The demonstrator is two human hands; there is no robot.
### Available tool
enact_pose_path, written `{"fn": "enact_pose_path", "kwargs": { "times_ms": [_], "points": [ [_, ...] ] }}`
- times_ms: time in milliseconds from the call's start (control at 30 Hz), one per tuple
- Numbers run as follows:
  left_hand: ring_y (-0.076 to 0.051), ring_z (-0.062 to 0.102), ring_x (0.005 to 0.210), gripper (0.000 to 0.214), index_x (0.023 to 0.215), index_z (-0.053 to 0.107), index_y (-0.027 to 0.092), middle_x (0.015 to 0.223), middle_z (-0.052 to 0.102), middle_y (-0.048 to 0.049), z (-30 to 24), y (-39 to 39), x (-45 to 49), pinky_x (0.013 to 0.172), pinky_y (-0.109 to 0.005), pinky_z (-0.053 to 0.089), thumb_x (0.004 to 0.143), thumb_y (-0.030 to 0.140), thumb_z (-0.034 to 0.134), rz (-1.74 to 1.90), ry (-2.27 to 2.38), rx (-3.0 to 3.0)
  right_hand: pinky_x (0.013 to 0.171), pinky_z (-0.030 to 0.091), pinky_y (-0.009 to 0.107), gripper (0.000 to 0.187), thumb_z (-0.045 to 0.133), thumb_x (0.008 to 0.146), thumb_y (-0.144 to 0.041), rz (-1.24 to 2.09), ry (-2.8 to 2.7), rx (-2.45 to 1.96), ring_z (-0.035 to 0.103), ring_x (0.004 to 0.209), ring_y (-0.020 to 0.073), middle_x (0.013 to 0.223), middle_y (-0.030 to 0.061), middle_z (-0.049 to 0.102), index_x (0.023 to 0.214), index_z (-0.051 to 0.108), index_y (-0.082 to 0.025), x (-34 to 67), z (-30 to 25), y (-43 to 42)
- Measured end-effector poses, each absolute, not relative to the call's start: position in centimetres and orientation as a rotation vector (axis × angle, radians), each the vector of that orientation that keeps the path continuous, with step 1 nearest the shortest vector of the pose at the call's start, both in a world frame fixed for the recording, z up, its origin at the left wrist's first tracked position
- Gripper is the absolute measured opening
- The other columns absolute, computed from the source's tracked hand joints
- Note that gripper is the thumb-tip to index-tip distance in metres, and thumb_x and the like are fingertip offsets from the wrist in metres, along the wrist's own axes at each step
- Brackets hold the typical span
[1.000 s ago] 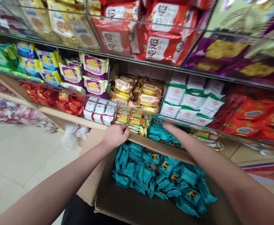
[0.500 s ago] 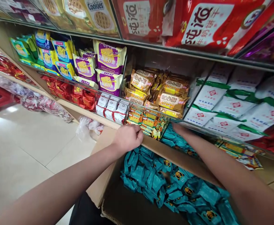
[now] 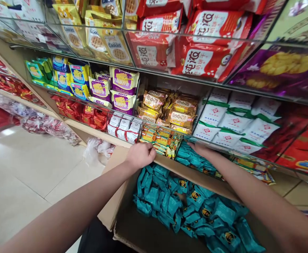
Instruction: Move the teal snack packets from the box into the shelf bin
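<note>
My left hand [image 3: 141, 155] is closed around the near wall edge of an open cardboard box [image 3: 132, 225]. Inside the box lies a heap of teal wrapped snack packets [image 3: 169, 200] with round dark-and-gold emblems. Across the box, my right hand [image 3: 200, 149] reaches into a low shelf compartment, over more teal packets [image 3: 189, 156]. Its fingers are partly hidden below the shelf edge, so their grip cannot be made out. Small yellow-orange packets [image 3: 160, 140] fill the neighbouring compartment, just beyond my left hand.
Glass-fronted shelves hold brown snack packs [image 3: 181, 117], white-and-green packs [image 3: 234, 121], purple soda biscuits [image 3: 123, 100] and red biscuit bags [image 3: 201, 59] above. Clear bags [image 3: 98, 149] lie on the tiled floor [image 3: 38, 165] at left. Yellow packets [image 3: 254, 168] sit right of my right hand.
The view has shifted so more of the upper shelves shows. My left hand keeps its hold on the box edge. My right hand stays at the teal packets on the shelf.
</note>
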State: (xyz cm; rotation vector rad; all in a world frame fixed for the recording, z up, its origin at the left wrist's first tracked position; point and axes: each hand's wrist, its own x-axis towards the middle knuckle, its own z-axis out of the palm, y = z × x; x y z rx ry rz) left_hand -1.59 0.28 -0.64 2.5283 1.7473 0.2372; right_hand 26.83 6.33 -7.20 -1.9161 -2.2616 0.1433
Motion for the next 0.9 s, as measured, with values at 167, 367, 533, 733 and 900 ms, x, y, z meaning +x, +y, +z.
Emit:
{"fn": "enact_pose_path", "kwargs": {
  "times_ms": [167,367,533,733,900],
  "points": [
    [-0.018,0.058,0.071,0.035,0.075,0.058,0.021,0.079,0.065,-0.0026,-0.2,0.2,-1.6,0.053,-0.025,0.032,0.079,0.034,0.026,0.160,1.768,2.533,0.096,0.030,0.038,0.048,0.049,0.076,-0.037,0.222,-2.297,-1.905,0.036,0.117,0.0270,0.125,0.0121,0.045,0.116,0.048,-0.011,28.3,-2.8,-2.6],
    [-0.020,0.059,0.074,0.042,0.075,0.059,0.020,0.082,0.065,-0.0043,0.3,0.1,-0.8,0.052,-0.024,0.032,0.082,0.039,0.021,0.120,1.803,2.536,0.085,0.038,0.038,0.026,0.043,0.082,-0.029,0.364,-2.212,-1.588,0.050,0.096,0.0220,0.098,0.0043,0.061,0.103,0.058,-0.028,27.1,-2.6,-18.5],
    [-0.021,0.059,0.073,0.039,0.074,0.058,0.020,0.080,0.065,-0.0050,1.0,-0.3,0.1,0.049,-0.024,0.029,0.080,0.038,0.024,0.071,1.929,2.452,0.086,0.036,0.042,0.040,0.046,0.079,-0.035,0.214,-1.845,-2.124,0.043,0.105,0.0281,0.113,0.0155,0.052,0.112,0.051,-0.013,28.2,-10.8,-20.4],
    [-0.020,0.058,0.073,0.042,0.077,0.057,0.018,0.084,0.064,-0.0069,1.3,-1.6,-0.3,0.052,-0.024,0.030,0.082,0.038,0.020,0.132,1.877,2.569,0.083,0.029,0.050,0.053,0.054,0.070,-0.022,0.184,-1.471,-2.392,0.036,0.108,0.0341,0.110,0.0170,0.050,0.121,0.040,-0.015,28.1,-14.2,-17.3],
    [-0.020,0.057,0.081,0.038,0.083,0.057,0.019,0.087,0.063,-0.0074,1.5,-1.4,-1.2,0.067,-0.027,0.038,0.083,0.032,0.022,0.315,1.775,2.616,0.085,0.031,0.046,0.050,0.050,0.067,-0.014,0.255,-1.382,-2.247,0.039,0.107,0.0317,0.107,0.0154,0.053,0.117,0.043,-0.015,28.7,-12.9,-18.6]
  ]
}}
